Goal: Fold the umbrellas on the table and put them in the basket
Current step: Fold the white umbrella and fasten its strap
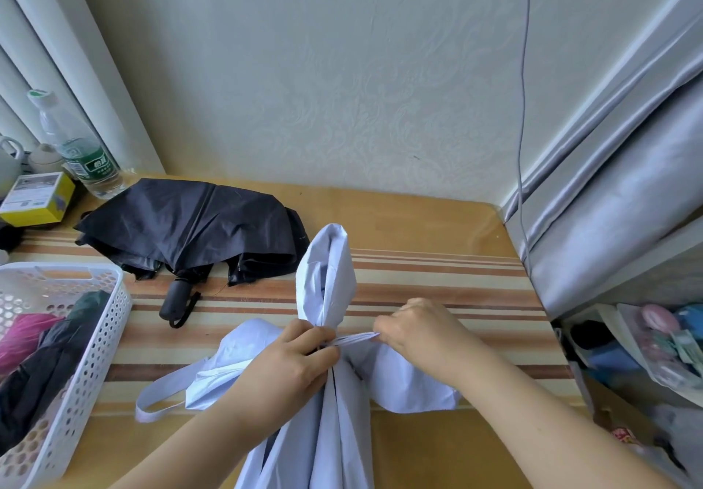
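Head view, left to right: a white perforated basket (97, 340) sits at our left on the striped table (437, 290), already holding folded umbrellas in pink, dark green and black. Behind it we see a yellow box (38, 199) and a clear water bottle (78, 150) with a green label, standing near the wall. Beside the basket, a black umbrella (190, 226) lies collapsed but loose on the table, its canopy spread in slack folds and its handle (175, 300) pointing toward us. At centre we work on a pale lavender umbrella (329, 271), gathered upright above the near edge of the table, its wrist loop trailing to the left. Our left hand (289, 363) grips the bunched canopy at its waist, fingers curled round the fabric. Our right hand (414, 330) pinches the umbrella's closing strap (355, 339), drawn taut between the two hands. At far right, a grey fabric-covered cabinet (608, 222) stands against the table.
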Action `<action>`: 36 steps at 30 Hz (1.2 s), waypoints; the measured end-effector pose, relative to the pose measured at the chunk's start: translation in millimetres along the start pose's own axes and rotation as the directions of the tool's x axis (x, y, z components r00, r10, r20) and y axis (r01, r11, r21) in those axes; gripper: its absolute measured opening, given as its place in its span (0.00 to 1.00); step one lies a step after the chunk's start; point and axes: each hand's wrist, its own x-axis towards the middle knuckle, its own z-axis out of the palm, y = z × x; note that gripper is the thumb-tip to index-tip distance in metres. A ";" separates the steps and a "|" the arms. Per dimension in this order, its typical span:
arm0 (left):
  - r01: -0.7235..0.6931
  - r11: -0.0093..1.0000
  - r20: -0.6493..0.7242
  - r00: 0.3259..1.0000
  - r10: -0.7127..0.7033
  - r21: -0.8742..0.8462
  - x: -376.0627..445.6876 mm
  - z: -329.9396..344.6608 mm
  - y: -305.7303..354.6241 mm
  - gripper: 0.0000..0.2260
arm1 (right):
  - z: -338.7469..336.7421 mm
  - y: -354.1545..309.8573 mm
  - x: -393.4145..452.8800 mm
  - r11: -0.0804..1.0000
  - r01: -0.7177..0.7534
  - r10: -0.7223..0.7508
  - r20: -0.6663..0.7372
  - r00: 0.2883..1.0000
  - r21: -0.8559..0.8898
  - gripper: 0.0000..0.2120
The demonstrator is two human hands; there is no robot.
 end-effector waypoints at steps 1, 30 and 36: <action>0.001 1.000 -0.007 1.000 -0.001 -0.008 -0.5 0.2 -0.2 0.09 | 0.7 0.2 -2.0 0.999 -0.035 0.034 0.024 0.999 0.029 0.13; 0.085 0.987 0.107 0.992 -0.070 -0.136 -2.6 -2.6 5.6 0.12 | -19.3 -38.8 -6.0 0.727 -0.351 0.174 0.336 0.926 0.590 0.07; 0.046 0.988 0.129 0.991 -0.027 -0.149 -9.8 1.1 17.3 0.16 | -30.4 8.8 12.6 0.916 -0.183 0.220 -0.064 0.973 0.357 0.17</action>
